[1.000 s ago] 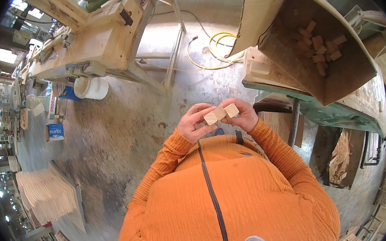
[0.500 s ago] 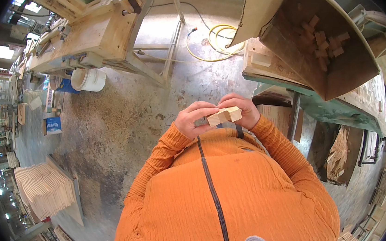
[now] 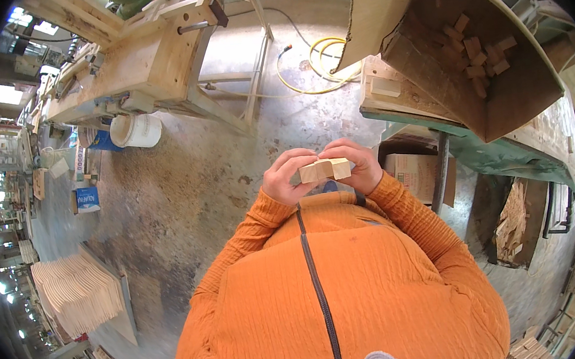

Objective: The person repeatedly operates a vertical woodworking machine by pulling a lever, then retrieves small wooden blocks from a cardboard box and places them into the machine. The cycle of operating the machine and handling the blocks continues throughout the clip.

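In front of my waist I hold a few small pale wooden blocks (image 3: 325, 170), pressed side by side with their cut ends facing up toward me. My left hand (image 3: 286, 177) is closed on their left side and my right hand (image 3: 364, 166) on their right side. Fingertips of both hands meet along the far side of the blocks. Whether they are separate or joined I cannot tell, and their lower parts are hidden.
To the right, a cardboard box (image 3: 423, 83) with several small blocks (image 3: 474, 51) lies on a green-edged bench (image 3: 500, 159). A wooden workbench (image 3: 146, 72), white bucket (image 3: 136, 130) and coiled yellow hose (image 3: 317, 59) are ahead. Stacked curved wood pieces (image 3: 80, 293) stand at left.
The blocks have shifted slightly left and turned in my hands, their ends now nearly level. Both hands keep hold of them. The surroundings have shifted a little as the view turned.
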A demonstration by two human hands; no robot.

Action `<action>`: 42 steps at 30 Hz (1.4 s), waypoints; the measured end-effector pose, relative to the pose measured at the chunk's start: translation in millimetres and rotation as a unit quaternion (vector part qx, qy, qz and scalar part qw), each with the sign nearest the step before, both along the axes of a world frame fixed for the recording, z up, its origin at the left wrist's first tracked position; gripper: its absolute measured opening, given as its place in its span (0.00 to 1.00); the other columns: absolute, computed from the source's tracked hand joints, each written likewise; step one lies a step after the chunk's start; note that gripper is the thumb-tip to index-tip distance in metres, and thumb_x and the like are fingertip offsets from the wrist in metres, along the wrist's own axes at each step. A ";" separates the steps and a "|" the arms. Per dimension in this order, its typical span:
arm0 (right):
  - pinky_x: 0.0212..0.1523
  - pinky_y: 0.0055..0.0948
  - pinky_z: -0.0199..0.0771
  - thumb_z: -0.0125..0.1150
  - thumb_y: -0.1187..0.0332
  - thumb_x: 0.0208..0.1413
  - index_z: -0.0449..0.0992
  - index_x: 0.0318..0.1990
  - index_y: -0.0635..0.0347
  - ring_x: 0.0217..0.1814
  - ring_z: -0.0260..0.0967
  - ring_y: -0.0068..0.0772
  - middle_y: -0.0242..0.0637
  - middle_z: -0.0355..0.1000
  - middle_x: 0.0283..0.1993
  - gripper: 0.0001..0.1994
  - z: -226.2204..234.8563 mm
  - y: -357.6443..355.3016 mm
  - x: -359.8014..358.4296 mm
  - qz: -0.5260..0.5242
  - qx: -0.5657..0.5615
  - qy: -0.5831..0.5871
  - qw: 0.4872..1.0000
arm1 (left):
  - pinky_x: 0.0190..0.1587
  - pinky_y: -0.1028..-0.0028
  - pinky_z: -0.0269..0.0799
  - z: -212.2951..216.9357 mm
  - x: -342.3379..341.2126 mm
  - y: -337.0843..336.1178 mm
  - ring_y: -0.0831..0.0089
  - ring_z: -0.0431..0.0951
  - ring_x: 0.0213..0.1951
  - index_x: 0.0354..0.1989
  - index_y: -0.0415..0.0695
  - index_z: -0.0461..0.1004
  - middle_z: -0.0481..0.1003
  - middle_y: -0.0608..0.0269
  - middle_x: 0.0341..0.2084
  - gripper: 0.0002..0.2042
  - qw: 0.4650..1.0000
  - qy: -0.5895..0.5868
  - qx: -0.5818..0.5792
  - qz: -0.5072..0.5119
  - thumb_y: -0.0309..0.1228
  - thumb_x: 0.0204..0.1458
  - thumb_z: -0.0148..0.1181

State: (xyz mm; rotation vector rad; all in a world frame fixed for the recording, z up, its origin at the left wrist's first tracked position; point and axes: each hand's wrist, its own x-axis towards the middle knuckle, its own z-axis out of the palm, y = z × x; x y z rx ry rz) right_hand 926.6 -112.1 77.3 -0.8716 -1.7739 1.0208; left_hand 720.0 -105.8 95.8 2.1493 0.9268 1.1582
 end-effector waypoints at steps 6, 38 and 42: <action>0.47 0.29 0.71 0.67 0.79 0.38 0.74 0.45 0.56 0.46 0.70 0.37 0.36 0.70 0.44 0.21 1.1 5.6 -3.0 -0.009 0.024 -0.016 1.000 | 0.38 0.72 0.75 2.7 -3.7 2.4 0.64 0.78 0.38 0.37 0.41 0.76 0.75 0.59 0.34 0.18 0.999 0.036 -0.001 0.033 0.28 0.35 0.74; 0.41 0.23 0.69 0.58 0.67 0.57 0.64 0.50 0.63 0.38 0.65 0.22 0.32 0.69 0.40 0.17 -20.9 12.7 -10.7 0.127 -0.306 0.071 0.941 | 0.40 0.75 0.72 -31.6 -12.7 -2.5 0.78 0.74 0.36 0.42 0.37 0.72 0.76 0.64 0.36 0.17 0.858 -0.139 -0.493 0.042 0.30 0.46 0.68; 0.42 0.24 0.69 0.55 0.65 0.58 0.64 0.52 0.64 0.39 0.65 0.24 0.34 0.68 0.41 0.18 -25.9 11.4 -7.7 0.125 -0.367 0.049 0.920 | 0.40 0.75 0.71 -36.6 -11.0 -2.9 0.78 0.74 0.34 0.40 0.38 0.72 0.76 0.64 0.33 0.16 0.840 -0.126 -0.526 0.050 0.33 0.46 0.67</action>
